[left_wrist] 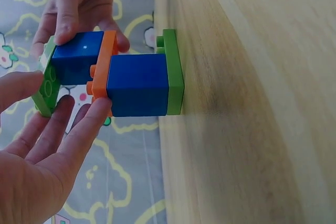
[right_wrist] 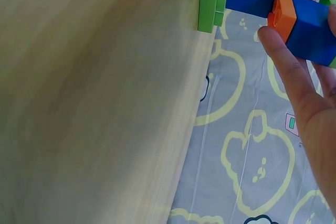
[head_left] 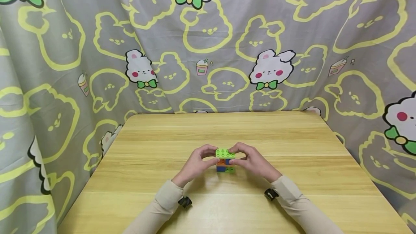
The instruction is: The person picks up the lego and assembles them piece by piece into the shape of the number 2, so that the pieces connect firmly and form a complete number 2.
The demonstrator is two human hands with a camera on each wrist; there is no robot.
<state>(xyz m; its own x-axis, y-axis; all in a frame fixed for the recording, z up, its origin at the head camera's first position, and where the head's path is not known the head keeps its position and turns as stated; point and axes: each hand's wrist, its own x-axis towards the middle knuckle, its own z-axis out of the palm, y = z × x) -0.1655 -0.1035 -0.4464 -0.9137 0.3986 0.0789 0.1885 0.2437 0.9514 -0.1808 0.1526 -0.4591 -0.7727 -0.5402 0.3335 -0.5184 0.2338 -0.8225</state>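
Observation:
A stack of toy bricks stands upright on the wooden table (head_left: 156, 129) between both hands. Lowest is a thin green brick (left_wrist: 175, 77). Above come a blue brick (left_wrist: 137, 85) at the left, a thin orange brick (left_wrist: 106, 59), a second blue brick (left_wrist: 79, 56) at the right, and a light green brick (head_left: 225, 153) on top. My left hand (head_left: 196, 161) grips the top green brick from the left, one finger touching the orange brick. From the right, my right hand (head_left: 255, 160) holds the upper stack, with a finger on the top brick and the thumb by the upper blue brick.
A grey curtain (head_left: 224, 57) with yellow outlines and white cartoon animals hangs behind and beside the table. Dark wrist devices (head_left: 185, 202) sit under both cuffs. The table's far edge lies well beyond the stack.

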